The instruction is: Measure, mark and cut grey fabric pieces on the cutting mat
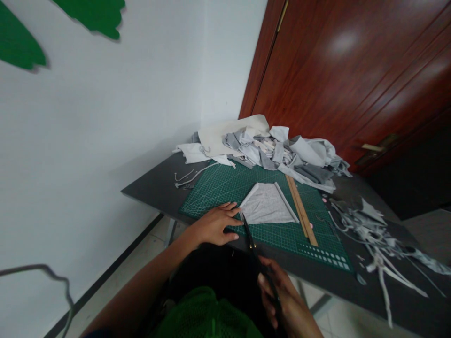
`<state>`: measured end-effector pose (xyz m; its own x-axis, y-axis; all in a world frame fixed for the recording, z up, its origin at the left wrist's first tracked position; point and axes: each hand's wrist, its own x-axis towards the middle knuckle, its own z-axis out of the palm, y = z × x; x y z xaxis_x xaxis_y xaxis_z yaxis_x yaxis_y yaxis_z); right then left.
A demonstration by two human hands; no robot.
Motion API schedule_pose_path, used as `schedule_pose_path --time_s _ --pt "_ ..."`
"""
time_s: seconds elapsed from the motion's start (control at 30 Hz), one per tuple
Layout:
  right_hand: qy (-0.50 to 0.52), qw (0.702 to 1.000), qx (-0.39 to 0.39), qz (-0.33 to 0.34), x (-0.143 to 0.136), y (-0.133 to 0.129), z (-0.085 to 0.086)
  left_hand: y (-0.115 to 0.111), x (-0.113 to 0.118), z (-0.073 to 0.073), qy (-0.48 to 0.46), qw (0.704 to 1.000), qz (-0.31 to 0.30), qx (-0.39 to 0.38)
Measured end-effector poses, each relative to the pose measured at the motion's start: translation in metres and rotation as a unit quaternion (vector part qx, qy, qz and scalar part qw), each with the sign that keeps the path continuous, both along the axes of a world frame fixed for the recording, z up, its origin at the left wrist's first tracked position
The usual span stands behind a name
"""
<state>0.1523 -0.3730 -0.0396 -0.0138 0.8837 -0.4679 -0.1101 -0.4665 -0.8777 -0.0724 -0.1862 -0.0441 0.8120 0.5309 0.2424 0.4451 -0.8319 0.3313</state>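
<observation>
A light grey piece of fabric [269, 205] with folded side edges lies flat on the green cutting mat [225, 180]. My left hand [219, 224] rests palm down beside it, fingers spread, the fingertips touching the fabric's left corner. In my right hand [278, 293] is a pair of black scissors [251, 237], my fingers wrapped round the handles. The blades point away from me and their tips reach the fabric's lower left corner. Right of the fabric lies a wooden ruler [301, 210], slanting along the mat.
Grey and white fabric scraps [278, 148] are heaped at the table's back, before a brown door [338, 70]. More scraps and strips [369, 230] lie on the right. Loose cords [192, 178] lie at the left of the dark table [151, 180], near a white wall [141, 94].
</observation>
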Motion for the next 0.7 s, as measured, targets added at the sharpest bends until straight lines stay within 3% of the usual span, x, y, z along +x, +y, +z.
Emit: schedule_pose_path --time_s 0.7 --pt "-0.009 1.0 0.022 0.013 -0.002 -0.002 -0.01 0.0 0.0 0.001 -0.005 1.0 -0.001 -0.004"
